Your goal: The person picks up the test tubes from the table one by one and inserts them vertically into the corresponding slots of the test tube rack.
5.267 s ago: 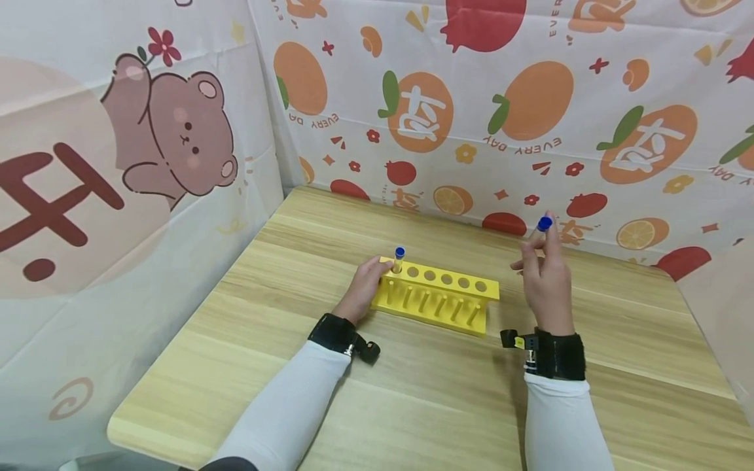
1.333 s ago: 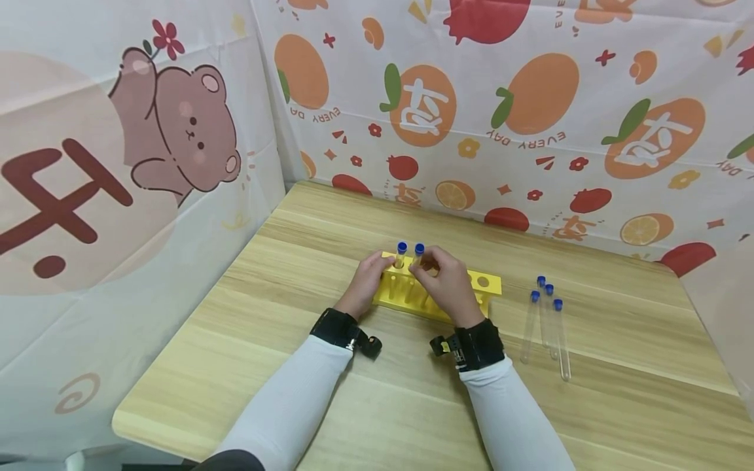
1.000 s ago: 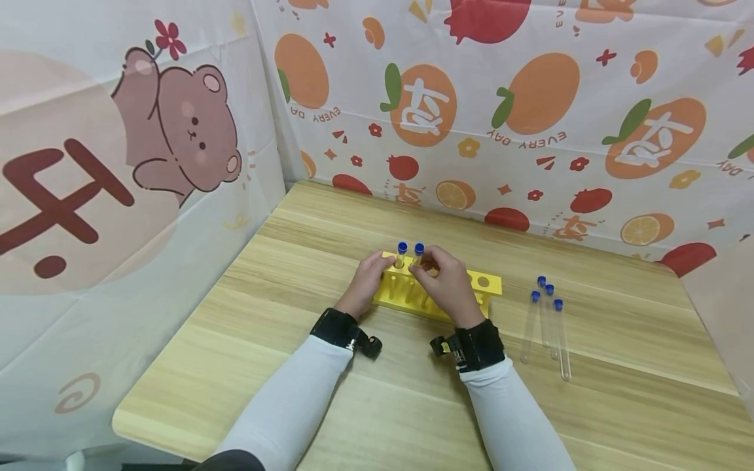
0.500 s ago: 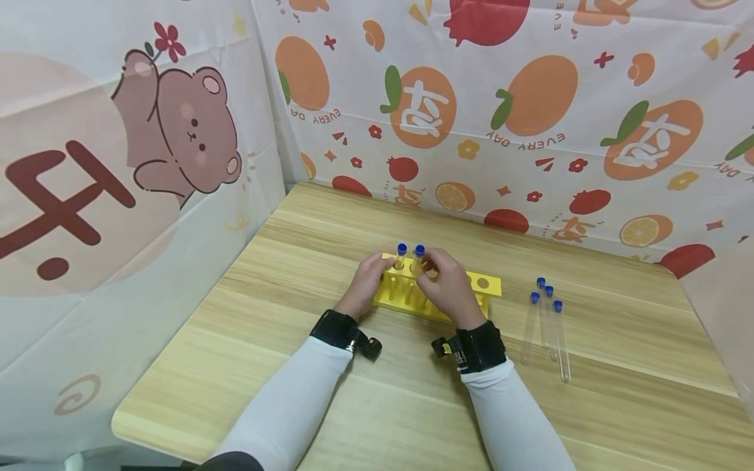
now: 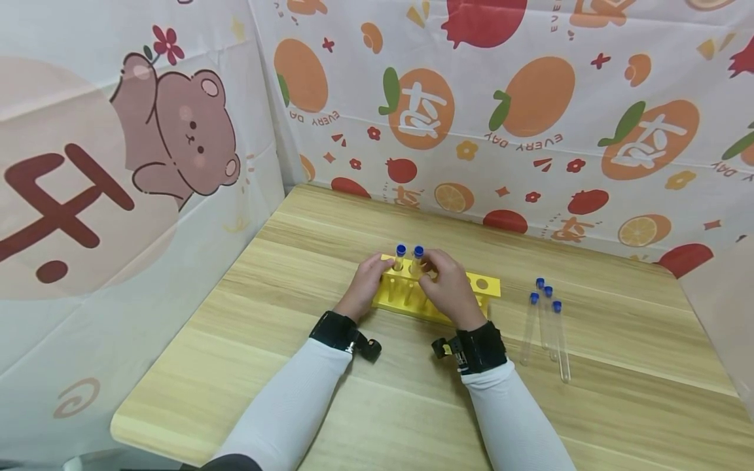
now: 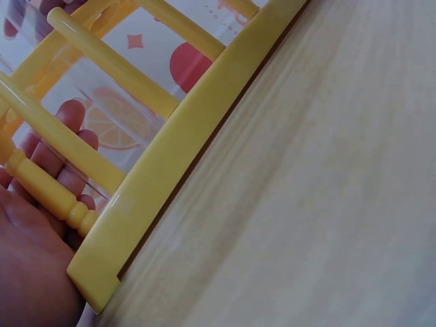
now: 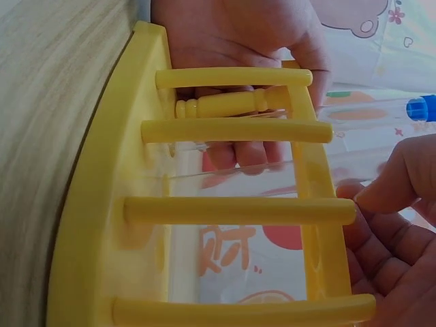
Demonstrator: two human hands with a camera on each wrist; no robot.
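A yellow test tube rack [image 5: 436, 315] stands on the table. My left hand [image 5: 364, 281] grips its left end, thumb on the top plate; the left wrist view shows the fingers [image 6: 71, 146] behind the end post. A blue-capped test tube [image 5: 400, 251] stands in the first hole beside the left thumb. In the second hole stands another blue-capped test tube [image 5: 418, 254], slightly tilted. My right hand [image 5: 450, 288] is just right of this second tube, its thumb and forefinger apart from each other in the head view. In the right wrist view its fingers [image 7: 392, 255] lie loosely curled at the top plate.
Several blue-capped test tubes [image 5: 562, 347] lie side by side on the wooden table [image 5: 624, 373], right of the rack. Printed cloths [image 5: 353, 78] hang behind the table and along its left side.
My right hand has come from the raised position at the right to the rack. A second tube now stands there, and the thumb has slid off it. My left hand stays put.
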